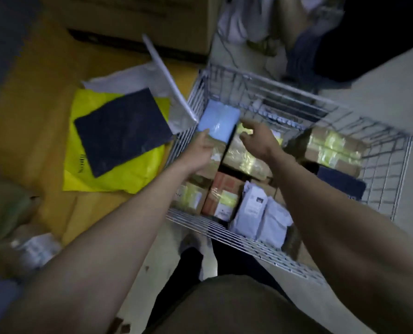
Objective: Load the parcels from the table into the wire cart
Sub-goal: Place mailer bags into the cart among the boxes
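My left hand (204, 147) grips the near edge of a light blue parcel (218, 120) and holds it over the far left corner of the wire cart (383, 165). My right hand (258, 138) hovers just right of the parcel with its fingers spread, holding nothing. Inside the cart lie several taped brown boxes (333, 148), a reddish box (222, 196), white mailers (261, 213) and a dark flat parcel (340, 182). On the yellow table (32, 145) to the left rest a dark flat parcel (121, 131), a yellow mailer (118, 174) under it and white mailers (133, 78) behind.
A large cardboard box (140, 18) stands at the table's far end. Blurred wrapped items (27, 247) lie at the table's near left. Clothing or bags (261, 25) are piled on the floor beyond the cart. My legs stand against the cart's near rim (236, 237).
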